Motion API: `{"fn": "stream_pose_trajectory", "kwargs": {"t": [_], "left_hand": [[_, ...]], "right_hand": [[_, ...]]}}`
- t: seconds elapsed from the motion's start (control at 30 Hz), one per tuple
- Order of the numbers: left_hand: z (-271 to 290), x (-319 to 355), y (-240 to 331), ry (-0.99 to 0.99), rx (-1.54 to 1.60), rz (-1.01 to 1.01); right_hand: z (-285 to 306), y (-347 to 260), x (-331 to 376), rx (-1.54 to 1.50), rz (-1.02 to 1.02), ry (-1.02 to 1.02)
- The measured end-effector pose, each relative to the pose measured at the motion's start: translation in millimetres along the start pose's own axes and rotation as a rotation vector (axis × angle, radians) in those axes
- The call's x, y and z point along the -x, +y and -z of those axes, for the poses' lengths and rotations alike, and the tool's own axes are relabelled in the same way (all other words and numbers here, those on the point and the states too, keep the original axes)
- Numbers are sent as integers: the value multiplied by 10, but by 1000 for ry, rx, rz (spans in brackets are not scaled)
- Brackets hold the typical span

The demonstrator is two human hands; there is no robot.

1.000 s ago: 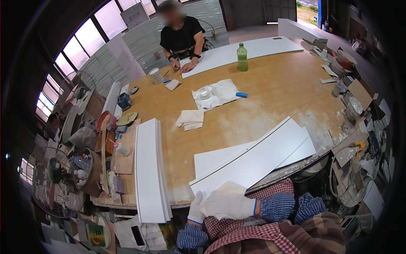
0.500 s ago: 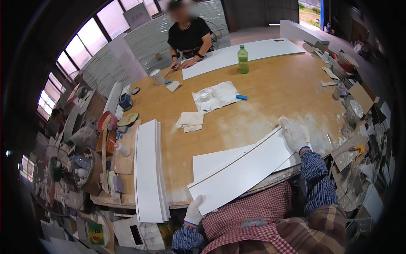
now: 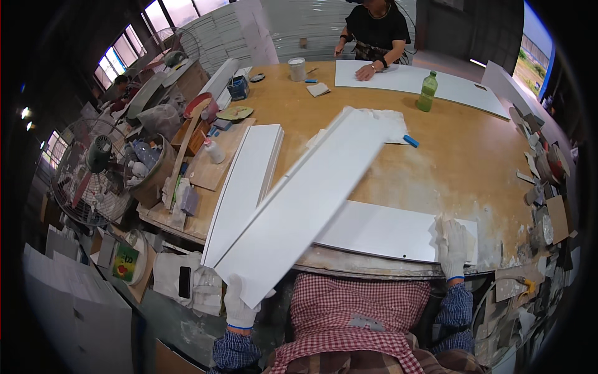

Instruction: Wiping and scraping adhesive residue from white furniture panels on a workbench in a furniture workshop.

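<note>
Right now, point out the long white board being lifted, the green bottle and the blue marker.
Long white board (image 3: 299,206), head view: middle of its broad face.
Green bottle (image 3: 427,93), head view: middle of its body.
Blue marker (image 3: 410,141), head view: middle of its barrel.

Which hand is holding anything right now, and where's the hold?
Left hand grips the long white panel at its near lower corner. Right hand rests flat on the white sheet, holding nothing.

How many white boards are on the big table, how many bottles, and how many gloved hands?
White boards: 4 (one lifted, one flat near the edge, a stack on the left, one far away)
Green bottle: 1
Gloved hands: 2 (left, right)
Total: 7
</note>
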State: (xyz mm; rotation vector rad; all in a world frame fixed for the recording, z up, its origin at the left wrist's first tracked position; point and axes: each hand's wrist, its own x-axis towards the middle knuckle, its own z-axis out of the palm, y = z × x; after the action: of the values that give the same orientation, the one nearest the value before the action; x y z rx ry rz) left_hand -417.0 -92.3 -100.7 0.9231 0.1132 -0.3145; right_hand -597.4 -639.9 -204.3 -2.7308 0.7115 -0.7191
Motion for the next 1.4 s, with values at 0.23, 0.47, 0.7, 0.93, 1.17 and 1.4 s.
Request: {"fn": "stream_pose_trajectory", "kwargs": {"t": [0.23, 0.47, 0.7, 0.93, 1.17, 1.4], "left_hand": [[191, -360, 62, 139, 34, -206], [342, -675, 147, 147, 187, -207], [429, -803, 64, 215, 182, -192], [266, -665, 123, 284, 124, -196], [521, -673, 148, 263, 70, -144], [408, -619, 370, 326, -61, -52]], "right_hand": [[104, -114, -23, 37, -3, -29], [19, -18, 28, 89, 45, -4], [35, -82, -6, 98, 66, 50], [97, -162, -4, 101, 39, 29], [68, -131, 4, 119, 25, 24], [50, -120, -7, 142, 35, 16]]}}
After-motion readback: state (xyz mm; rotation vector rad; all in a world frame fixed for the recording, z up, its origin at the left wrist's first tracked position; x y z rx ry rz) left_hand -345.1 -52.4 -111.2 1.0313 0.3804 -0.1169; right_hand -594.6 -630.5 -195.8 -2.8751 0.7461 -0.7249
